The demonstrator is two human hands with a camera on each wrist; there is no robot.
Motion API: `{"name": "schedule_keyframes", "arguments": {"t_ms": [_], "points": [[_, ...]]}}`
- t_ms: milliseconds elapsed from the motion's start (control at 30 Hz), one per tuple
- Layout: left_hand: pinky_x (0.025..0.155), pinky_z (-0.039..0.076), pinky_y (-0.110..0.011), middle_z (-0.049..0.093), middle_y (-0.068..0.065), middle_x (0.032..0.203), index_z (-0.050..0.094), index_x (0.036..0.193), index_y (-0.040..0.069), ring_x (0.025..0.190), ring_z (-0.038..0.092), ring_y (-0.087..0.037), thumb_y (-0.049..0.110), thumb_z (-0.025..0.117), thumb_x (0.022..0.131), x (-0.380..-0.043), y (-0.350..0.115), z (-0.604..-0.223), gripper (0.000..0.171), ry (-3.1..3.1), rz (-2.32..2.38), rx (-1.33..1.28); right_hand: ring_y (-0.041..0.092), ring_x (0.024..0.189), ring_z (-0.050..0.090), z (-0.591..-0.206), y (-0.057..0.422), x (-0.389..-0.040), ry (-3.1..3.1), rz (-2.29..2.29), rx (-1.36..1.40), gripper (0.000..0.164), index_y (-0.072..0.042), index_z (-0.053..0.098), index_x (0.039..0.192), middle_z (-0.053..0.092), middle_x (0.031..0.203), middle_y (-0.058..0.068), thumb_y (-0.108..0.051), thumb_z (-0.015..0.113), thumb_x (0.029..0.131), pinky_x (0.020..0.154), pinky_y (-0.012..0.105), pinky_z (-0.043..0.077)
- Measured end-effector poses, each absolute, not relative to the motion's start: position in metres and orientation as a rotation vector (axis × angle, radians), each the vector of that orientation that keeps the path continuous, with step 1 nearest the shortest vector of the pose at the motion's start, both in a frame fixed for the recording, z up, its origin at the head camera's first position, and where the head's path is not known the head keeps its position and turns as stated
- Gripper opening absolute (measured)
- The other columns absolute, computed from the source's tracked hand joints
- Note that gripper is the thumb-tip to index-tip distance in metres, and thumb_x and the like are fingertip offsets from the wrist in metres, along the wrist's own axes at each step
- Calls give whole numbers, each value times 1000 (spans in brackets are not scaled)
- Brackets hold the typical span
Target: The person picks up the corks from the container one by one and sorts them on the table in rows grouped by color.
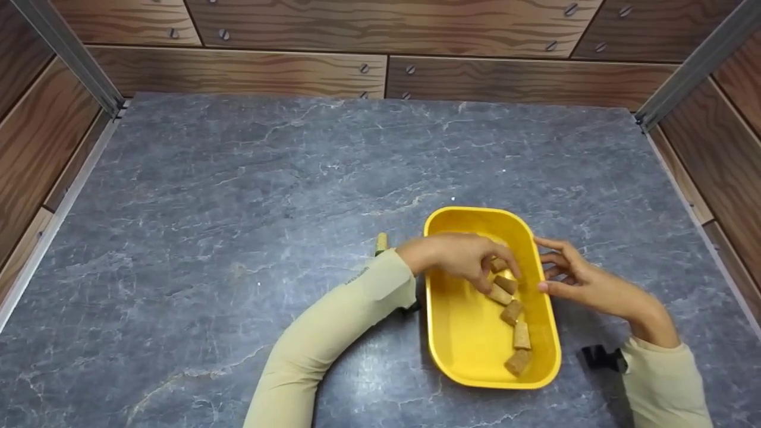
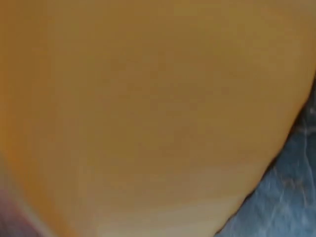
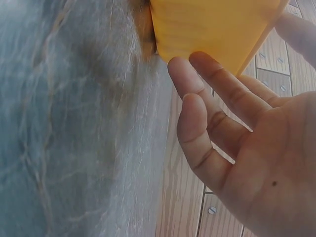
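Observation:
A yellow bin (image 1: 437, 333) stands on the table with several corks in it, among them a brown cork (image 1: 518, 361) near its front end and a pale cork (image 1: 521, 336). My left hand (image 1: 467, 255) reaches in over the left rim. Its thumb and index finger are spread apart above the corks, the thumb tip right at a light cork (image 1: 499, 295). Along the bin's right side, my right hand (image 1: 585, 285) rests its fingertips on the outer wall. In the right wrist view its fingers (image 3: 237, 96) are loosely bent. The bin's wall (image 2: 158, 118) fills the left wrist view, blurred.
One more cork (image 1: 381, 241) stands on the grey marbled table (image 1: 238, 178), left of the bin and partly behind the left sleeve (image 1: 339, 327). Wood-patterned panels (image 1: 386, 27) close off the back and both sides.

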State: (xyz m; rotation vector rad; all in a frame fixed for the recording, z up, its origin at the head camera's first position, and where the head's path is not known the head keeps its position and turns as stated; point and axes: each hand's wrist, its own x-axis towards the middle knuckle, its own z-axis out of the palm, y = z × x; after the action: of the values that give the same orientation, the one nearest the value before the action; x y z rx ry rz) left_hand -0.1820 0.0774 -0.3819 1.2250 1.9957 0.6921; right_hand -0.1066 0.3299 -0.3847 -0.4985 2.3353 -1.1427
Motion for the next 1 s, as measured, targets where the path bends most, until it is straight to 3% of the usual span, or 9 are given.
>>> {"name": "schedule_keyframes", "arguments": {"t_ms": [133, 333, 633, 1000], "points": [[79, 42, -14, 52, 1, 127, 60, 129, 23, 93, 51, -8, 8, 70, 85, -182, 87, -388, 48, 1924, 630, 1238, -5, 107, 55, -385, 330, -107, 2316, -1144, -480, 70, -10, 10, 152, 44, 139, 30, -17, 55, 99, 84, 23, 51], [95, 37, -15, 52, 4, 136, 59, 129, 25, 110, 45, -7, 7, 69, 86, -184, 95, -395, 47, 1898, 551, 1283, -7, 107, 55, -383, 329, -107, 2308, -1131, -497, 70, -8, 8, 152, 44, 138, 31, -17, 53, 99, 83, 22, 51], [100, 34, -13, 50, 7, 141, 62, 126, 26, 114, 44, -6, 4, 64, 86, -187, 96, -405, 46, 1932, 517, 1288, -7, 107, 55, -383, 328, -107, 2303, -1136, -480, 71, -9, 8, 152, 44, 139, 31, -18, 54, 99, 84, 22, 51], [97, 36, -15, 50, 6, 141, 63, 126, 29, 109, 46, -9, 2, 61, 88, -185, 99, -405, 47, 1951, 454, 1287, -8, 109, 53, -383, 329, -106, 2296, -1155, -483, 71, -9, 8, 152, 43, 138, 31, -17, 54, 99, 85, 21, 50]]}}
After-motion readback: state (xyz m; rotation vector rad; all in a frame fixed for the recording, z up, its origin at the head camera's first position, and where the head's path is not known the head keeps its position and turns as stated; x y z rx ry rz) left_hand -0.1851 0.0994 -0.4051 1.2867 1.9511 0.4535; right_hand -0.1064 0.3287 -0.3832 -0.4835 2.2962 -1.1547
